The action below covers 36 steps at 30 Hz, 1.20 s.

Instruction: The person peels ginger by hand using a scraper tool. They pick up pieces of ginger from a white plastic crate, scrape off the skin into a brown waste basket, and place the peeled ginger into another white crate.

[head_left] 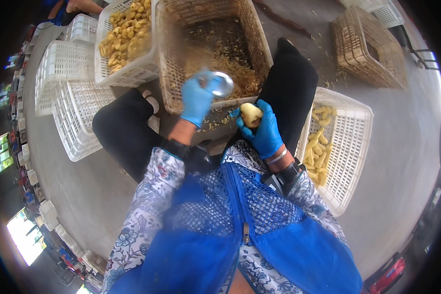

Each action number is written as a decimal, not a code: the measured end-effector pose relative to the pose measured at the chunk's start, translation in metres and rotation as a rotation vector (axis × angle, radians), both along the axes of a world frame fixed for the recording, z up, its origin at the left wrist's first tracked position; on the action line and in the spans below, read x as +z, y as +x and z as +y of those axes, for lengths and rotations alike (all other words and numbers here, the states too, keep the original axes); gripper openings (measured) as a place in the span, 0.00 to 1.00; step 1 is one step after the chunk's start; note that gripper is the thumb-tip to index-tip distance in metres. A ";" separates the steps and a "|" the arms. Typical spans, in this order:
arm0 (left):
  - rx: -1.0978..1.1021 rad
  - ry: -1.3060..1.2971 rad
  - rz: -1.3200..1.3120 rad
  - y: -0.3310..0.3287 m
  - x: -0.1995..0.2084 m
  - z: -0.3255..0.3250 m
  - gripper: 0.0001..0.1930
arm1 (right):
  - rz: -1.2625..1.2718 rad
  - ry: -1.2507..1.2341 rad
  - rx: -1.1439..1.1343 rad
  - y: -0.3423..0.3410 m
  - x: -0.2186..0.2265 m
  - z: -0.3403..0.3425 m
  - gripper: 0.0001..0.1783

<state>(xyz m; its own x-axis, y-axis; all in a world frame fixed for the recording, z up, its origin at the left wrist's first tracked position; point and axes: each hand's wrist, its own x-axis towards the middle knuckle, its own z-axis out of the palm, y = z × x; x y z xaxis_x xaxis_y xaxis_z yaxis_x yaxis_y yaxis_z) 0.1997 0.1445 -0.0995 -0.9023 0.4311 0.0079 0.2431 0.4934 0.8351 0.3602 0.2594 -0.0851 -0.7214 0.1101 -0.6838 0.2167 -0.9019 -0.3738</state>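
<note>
My left hand (197,98), in a blue glove, is closed on a shiny, rounded metal tool (224,84) whose exact kind I cannot make out. It is over the near edge of a dirty, deep crate (167,88) with scraps and peelings on its bottom. To its right, my gloved right hand (266,131) grips a pale yellow, potato-like piece of produce (250,115) with a dark patch on its lower side. The tool and the piece are a little apart. Part of the piece is hidden by my fingers.
A white crate (152,68) heaped with yellow-brown produce (127,34) stands at the far left. By my right leg, another white crate (355,142) contains long pale yellow pieces (319,152). Stacked white crates (78,115) are on the left; brownish crates (362,49) stand far right.
</note>
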 end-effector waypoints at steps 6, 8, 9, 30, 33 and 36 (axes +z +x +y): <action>-0.136 0.203 -0.324 0.020 0.033 0.001 0.13 | -0.036 -0.093 -0.029 -0.007 0.003 0.006 0.33; -0.266 0.230 -0.178 0.045 0.038 0.010 0.14 | 0.023 -0.056 -0.022 -0.005 -0.001 0.004 0.29; -0.303 0.303 -0.143 0.052 0.035 0.011 0.16 | 0.077 -0.024 -0.017 -0.003 -0.001 0.002 0.26; -0.091 0.111 0.118 0.005 0.024 -0.010 0.15 | 0.083 -0.050 -0.084 -0.008 -0.006 0.002 0.22; -0.179 -0.121 0.364 0.024 0.022 -0.018 0.13 | 0.189 -0.233 -0.125 -0.007 -0.014 0.003 0.18; -0.355 -0.187 0.558 0.035 0.024 -0.021 0.12 | 0.221 -0.371 -0.199 -0.010 -0.013 0.010 0.17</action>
